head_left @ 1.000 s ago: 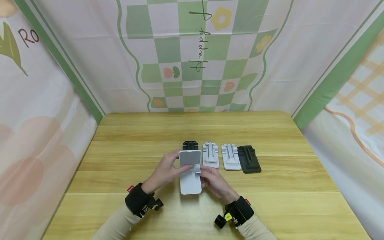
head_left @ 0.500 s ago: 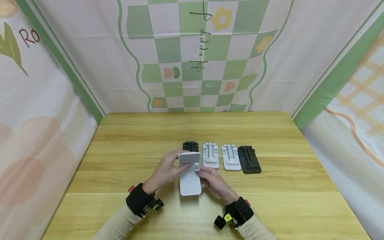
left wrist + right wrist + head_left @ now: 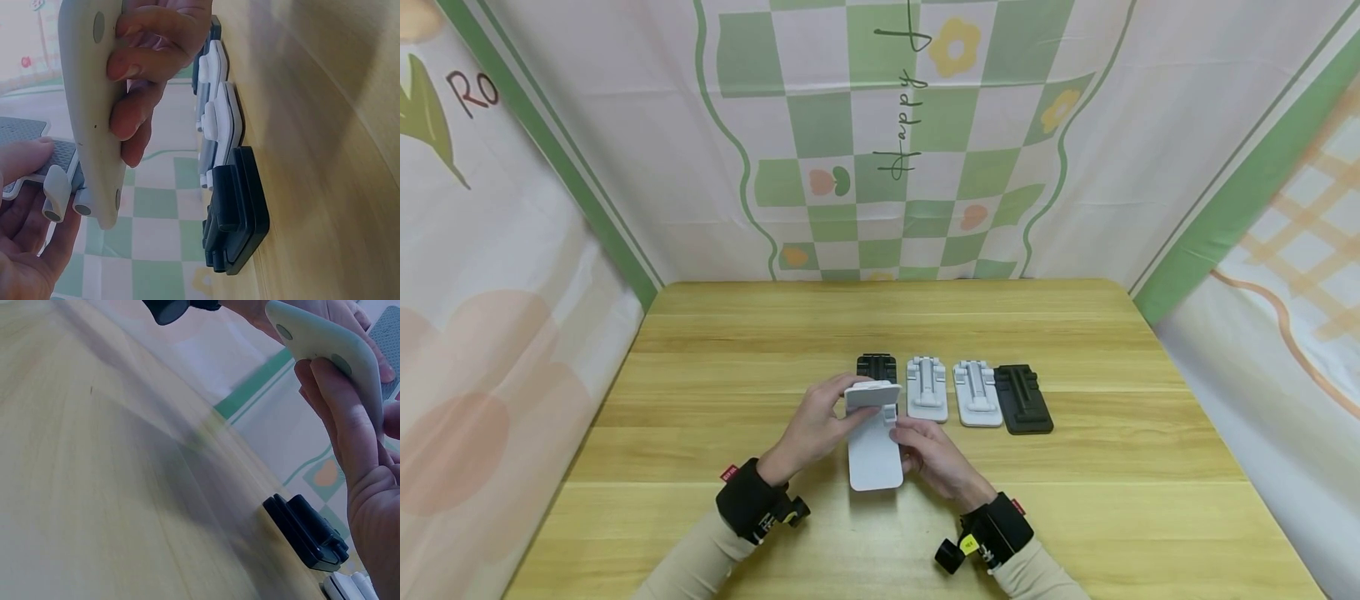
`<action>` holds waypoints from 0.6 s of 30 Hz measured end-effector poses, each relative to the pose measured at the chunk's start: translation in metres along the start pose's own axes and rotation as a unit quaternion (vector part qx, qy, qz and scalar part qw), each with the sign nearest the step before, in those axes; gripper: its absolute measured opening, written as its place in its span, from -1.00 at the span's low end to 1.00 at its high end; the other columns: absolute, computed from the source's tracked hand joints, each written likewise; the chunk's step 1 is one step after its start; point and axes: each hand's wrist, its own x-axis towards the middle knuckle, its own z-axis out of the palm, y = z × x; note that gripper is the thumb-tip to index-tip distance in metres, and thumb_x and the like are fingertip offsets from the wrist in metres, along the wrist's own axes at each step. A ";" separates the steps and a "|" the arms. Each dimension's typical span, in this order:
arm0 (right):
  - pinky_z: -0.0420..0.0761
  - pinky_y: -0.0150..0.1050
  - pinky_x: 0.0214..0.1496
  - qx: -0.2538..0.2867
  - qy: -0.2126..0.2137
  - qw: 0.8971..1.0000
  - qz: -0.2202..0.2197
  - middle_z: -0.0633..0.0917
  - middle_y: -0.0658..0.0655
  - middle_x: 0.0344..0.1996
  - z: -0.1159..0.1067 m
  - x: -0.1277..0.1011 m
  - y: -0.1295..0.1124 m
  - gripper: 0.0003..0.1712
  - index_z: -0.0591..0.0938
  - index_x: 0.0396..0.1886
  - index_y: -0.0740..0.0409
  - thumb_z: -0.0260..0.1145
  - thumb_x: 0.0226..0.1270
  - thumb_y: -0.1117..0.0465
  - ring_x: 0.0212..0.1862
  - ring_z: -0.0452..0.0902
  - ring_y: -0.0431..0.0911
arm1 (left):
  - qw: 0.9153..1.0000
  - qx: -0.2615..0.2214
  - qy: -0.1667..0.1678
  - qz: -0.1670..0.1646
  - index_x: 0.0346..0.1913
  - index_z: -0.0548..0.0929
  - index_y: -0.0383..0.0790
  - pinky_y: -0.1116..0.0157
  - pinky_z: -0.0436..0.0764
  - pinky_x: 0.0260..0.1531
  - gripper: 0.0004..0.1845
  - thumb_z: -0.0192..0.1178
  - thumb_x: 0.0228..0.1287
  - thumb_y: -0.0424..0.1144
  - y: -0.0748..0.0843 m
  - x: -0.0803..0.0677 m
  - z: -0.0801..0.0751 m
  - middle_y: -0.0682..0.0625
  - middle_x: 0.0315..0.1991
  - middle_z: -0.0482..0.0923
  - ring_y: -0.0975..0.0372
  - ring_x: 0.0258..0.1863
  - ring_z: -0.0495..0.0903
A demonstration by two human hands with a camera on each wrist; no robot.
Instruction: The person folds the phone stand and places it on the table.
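Both hands, left [image 3: 815,423] & right [image 3: 934,454], gripped white folding plastic phone stand [image 3: 874,446] above table [image 3: 700,400], mid-unfold; next prob. needs hinge flap [image 3: 872,393] raised further.

Held stand [image 3: 874,442]: above the counter [image 3: 700,375], between left hand [image 3: 811,429] and right hand [image 3: 934,457].
Row behind it: four folded stands [image 3: 953,393] lying side by side on the counter.
Leftmost stand [image 3: 876,365]: partly hidden behind the held one, apparently flat.
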 end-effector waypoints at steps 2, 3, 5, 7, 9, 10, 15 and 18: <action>0.76 -0.31 -0.15 -0.001 0.000 1.000 -0.001 0.79 0.03 -0.06 0.000 0.000 0.001 -0.43 0.28 0.34 0.74 0.00 0.64 0.26 -0.12 0.77 -0.16 | 1.000 0.001 0.002 0.002 0.06 0.66 -0.38 0.11 0.72 0.03 -0.61 0.47 0.16 -0.50 0.000 0.000 0.000 -0.21 -0.02 0.74 -0.01 -0.01 0.74; 0.76 -0.31 -0.15 -0.002 -0.001 1.000 -0.002 0.79 0.03 -0.06 0.000 0.000 0.001 -0.43 0.28 0.34 0.74 0.01 0.64 0.26 -0.12 0.77 -0.16 | 1.000 0.002 0.002 0.002 0.06 0.66 -0.38 0.11 0.72 0.03 -0.61 0.47 0.16 -0.50 -0.001 0.000 0.000 -0.20 -0.02 0.74 -0.01 -0.01 0.74; 0.76 -0.31 -0.14 -0.003 -0.001 1.000 -0.002 0.79 0.03 -0.06 0.000 0.000 0.001 -0.42 0.27 0.35 0.74 0.00 0.64 0.26 -0.11 0.77 -0.16 | 1.000 0.003 0.003 0.004 0.06 0.66 -0.38 0.11 0.72 0.03 -0.62 0.46 0.16 -0.50 -0.001 0.000 0.001 -0.20 -0.03 0.75 -0.01 -0.02 0.74; 0.76 -0.30 -0.14 -0.004 -0.001 1.000 -0.001 0.78 0.03 -0.06 -0.001 0.000 0.001 -0.42 0.26 0.35 0.74 0.00 0.64 0.26 -0.11 0.77 -0.16 | 1.000 0.005 0.004 0.006 0.06 0.66 -0.38 0.11 0.72 0.02 -0.62 0.46 0.17 -0.50 -0.001 0.000 0.002 -0.20 -0.03 0.75 -0.01 -0.02 0.74; 0.76 -0.30 -0.13 -0.004 -0.002 1.000 -0.001 0.78 0.03 -0.05 -0.001 0.000 0.001 -0.41 0.25 0.36 0.74 0.00 0.64 0.26 -0.10 0.77 -0.15 | 1.000 0.008 0.005 0.007 0.06 0.67 -0.37 0.11 0.73 0.02 -0.62 0.46 0.17 -0.49 -0.001 0.001 0.002 -0.20 -0.04 0.75 0.00 -0.02 0.74; 0.76 -0.30 -0.13 -0.003 -0.001 1.000 -0.001 0.78 0.03 -0.05 -0.001 0.000 0.001 -0.41 0.25 0.36 0.74 0.00 0.64 0.26 -0.10 0.77 -0.15 | 1.000 0.009 0.005 0.007 0.06 0.67 -0.37 0.11 0.73 0.02 -0.63 0.46 0.17 -0.49 -0.001 0.001 0.002 -0.20 -0.04 0.75 0.00 -0.02 0.74; 0.75 -0.30 -0.12 0.000 -0.002 1.000 -0.002 0.78 0.03 -0.05 -0.001 -0.001 0.001 -0.42 0.26 0.36 0.73 0.00 0.64 0.26 -0.10 0.77 -0.15 | 1.000 0.015 0.000 0.002 0.07 0.66 -0.37 0.10 0.72 0.03 -0.62 0.46 0.18 -0.48 0.001 0.002 0.002 -0.20 -0.03 0.74 0.00 -0.01 0.74; 0.75 -0.30 -0.12 0.000 0.000 1.000 -0.002 0.78 0.03 -0.04 -0.002 -0.002 0.001 -0.42 0.26 0.36 0.73 0.00 0.64 0.26 -0.08 0.77 -0.15 | 1.000 0.016 -0.003 -0.002 0.08 0.66 -0.37 0.08 0.72 0.03 -0.61 0.47 0.18 -0.47 0.002 0.002 0.002 -0.20 -0.02 0.74 -0.01 0.00 0.73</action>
